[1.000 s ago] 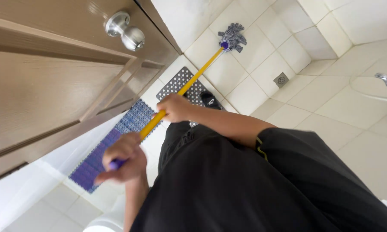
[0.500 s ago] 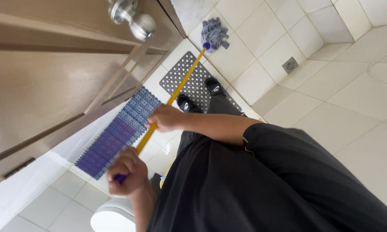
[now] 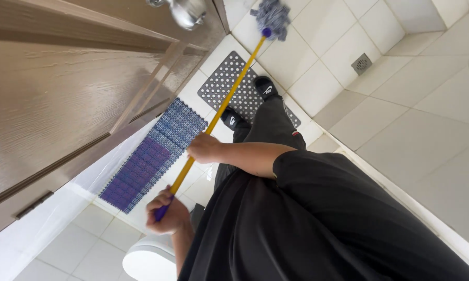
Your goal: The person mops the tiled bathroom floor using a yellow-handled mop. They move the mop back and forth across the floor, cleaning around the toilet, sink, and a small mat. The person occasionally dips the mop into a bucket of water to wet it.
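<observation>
While both hands gripped the yellow mop handle [image 3: 221, 109], its grey mop head [image 3: 274, 16] lay on the white tiled floor [image 3: 317, 67].
The right hand [image 3: 206, 148] and left hand [image 3: 166, 213] had fingers clamped round the handle; spaced hands and even pressure looked best.

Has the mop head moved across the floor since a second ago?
Yes. The mop head has slid farther from the grey perforated mat, across the white tiles, away from the person's shoes.

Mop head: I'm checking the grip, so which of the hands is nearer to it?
Right. The right hand grips the yellow handle partway down from the mop head; the left hand holds the far purple end.
</observation>
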